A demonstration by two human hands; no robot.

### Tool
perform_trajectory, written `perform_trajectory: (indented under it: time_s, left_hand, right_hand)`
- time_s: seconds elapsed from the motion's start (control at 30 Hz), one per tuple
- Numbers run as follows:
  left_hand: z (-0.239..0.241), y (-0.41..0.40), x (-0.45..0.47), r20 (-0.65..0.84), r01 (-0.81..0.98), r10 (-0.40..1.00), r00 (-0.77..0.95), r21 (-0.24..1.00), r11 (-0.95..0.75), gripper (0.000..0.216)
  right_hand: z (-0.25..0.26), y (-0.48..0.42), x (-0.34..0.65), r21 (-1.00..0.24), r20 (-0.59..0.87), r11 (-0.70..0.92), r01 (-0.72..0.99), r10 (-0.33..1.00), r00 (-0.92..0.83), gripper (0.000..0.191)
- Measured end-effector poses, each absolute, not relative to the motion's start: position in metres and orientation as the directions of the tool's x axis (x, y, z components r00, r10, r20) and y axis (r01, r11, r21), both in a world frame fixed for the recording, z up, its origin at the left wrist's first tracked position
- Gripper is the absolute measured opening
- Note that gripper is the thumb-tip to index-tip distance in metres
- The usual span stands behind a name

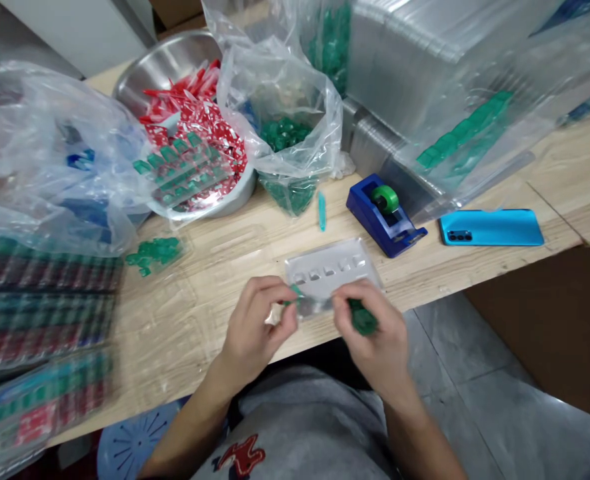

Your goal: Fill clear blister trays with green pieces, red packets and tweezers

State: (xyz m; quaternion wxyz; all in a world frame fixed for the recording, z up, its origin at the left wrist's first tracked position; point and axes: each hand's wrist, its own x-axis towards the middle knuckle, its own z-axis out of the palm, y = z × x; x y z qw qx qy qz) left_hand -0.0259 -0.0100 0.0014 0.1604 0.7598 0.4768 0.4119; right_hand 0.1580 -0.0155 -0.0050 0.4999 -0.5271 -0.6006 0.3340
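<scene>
Over the table's front edge, my left hand (259,313) pinches a small green plastic piece (295,293) between thumb and fingertips. My right hand (372,323) is curled around several darker green plastic pieces (363,319), its thumb and forefinger close together at the tray. Between and behind both hands lies a clear molded plastic tray (332,260) with a row of small hollows. Its near edge is partly hidden by my fingers and blurred.
Behind the tray are a blue tape dispenser (382,217), a turquoise pen-like stick (322,211) and a bag of green pieces (292,193). A blue phone (495,228) lies right. Left stand filled trays (45,300), loose green pieces (153,253) and a bowl (225,210) of red-white packets.
</scene>
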Motion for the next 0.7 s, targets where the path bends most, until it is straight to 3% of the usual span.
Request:
perform_trajectory:
  time_s: [0.07,0.17,0.23,0.3,0.43,0.53,0.63,0.7]
  left_hand:
    - [-0.001,-0.010,-0.032,0.457,0.525,0.888,0.062,0.741,-0.418,0.017]
    - [-0.002,-0.010,-0.036,0.229,0.168,0.973,0.024,0.959,-0.230,0.003]
    - [-0.001,-0.010,-0.033,0.102,-0.048,0.990,0.096,0.994,-0.098,0.009]
    - [-0.001,-0.011,-0.027,0.050,-0.142,0.993,0.111,0.989,-0.034,0.013]
    - [0.002,-0.015,-0.017,0.020,-0.139,0.997,0.079,0.990,-0.008,0.017]
    - [0.003,-0.017,-0.014,-0.007,-0.164,0.996,0.086,0.986,0.021,0.024]
    - [0.001,-0.013,-0.018,0.040,-0.089,0.998,0.043,0.995,-0.036,0.026]
    - [-0.004,-0.007,-0.024,0.166,0.114,0.986,-0.029,0.980,-0.162,0.017]
  right_hand:
    - [-0.007,-0.014,0.165,-0.914,0.268,0.157,0.374,0.926,0.266,0.010]
    - [-0.007,-0.016,0.170,-0.961,0.123,0.004,0.276,0.901,0.415,0.005]
    - [-0.004,-0.021,0.165,-0.988,0.033,-0.014,0.154,0.954,0.299,0.005]
    - [0.002,-0.025,0.156,-0.997,0.040,0.033,0.065,0.993,0.110,0.012]
    - [0.010,-0.028,0.141,-0.954,0.281,0.293,0.063,0.948,-0.148,0.028]
    - [0.007,-0.026,0.139,-0.894,0.379,0.424,0.143,0.888,-0.260,0.034]
    - [-0.001,-0.025,0.141,-0.878,0.389,0.439,0.191,0.886,-0.252,0.033]
    - [-0.006,-0.026,0.146,-0.895,0.356,0.390,0.217,0.917,-0.182,0.029]
